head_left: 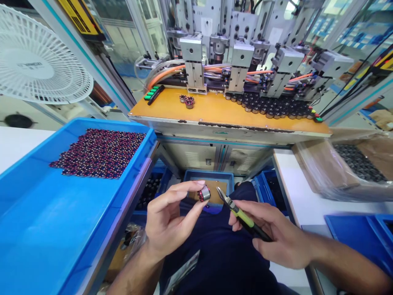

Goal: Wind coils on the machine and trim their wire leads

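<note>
Between thumb and forefinger, my left hand (170,219) pinches a small motor stator (204,193), a short cylinder with a silver band and dark red windings at its end. My right hand (276,229) is wrapped round a pair of cutting pliers (242,215) with green and black handles. The pliers' tip points up and left, a short gap to the right of the stator. Their jaws look closed or nearly so. Both hands are above my lap, in front of the machine bench.
At left, a blue tray (92,213) holds many packed stators (101,153). An orange bench top (215,108) carries a few loose stators (188,101), rows of dark cylinders (273,105) and press fixtures (239,65). A lined carton (316,172) stands right; a fan (39,57) is left.
</note>
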Demonstrator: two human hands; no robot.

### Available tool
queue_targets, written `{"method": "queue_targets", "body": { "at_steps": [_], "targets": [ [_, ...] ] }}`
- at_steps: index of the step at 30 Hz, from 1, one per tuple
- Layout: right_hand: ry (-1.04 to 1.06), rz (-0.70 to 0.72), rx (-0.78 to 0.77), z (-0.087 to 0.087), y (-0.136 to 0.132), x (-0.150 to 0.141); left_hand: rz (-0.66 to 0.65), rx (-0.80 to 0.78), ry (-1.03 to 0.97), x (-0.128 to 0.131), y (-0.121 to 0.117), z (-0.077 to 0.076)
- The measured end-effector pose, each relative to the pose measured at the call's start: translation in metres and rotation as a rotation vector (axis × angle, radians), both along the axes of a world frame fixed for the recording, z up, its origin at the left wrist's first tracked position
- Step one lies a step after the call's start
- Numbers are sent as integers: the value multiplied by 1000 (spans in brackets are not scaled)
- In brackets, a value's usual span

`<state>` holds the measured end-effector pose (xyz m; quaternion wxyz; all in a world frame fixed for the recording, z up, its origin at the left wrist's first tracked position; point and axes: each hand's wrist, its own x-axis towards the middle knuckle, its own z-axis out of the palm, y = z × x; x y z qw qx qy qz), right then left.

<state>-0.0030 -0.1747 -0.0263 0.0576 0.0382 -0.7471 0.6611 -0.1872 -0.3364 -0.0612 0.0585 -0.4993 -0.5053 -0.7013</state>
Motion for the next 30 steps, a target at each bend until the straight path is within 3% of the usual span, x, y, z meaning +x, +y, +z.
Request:
{"method": "queue_targets", "body": {
  "at_steps": [30],
  "targets": [
    [-150, 6, -69, 0, -3, -8, -14, -72, -82, 8, -8, -1]
  ]
}}
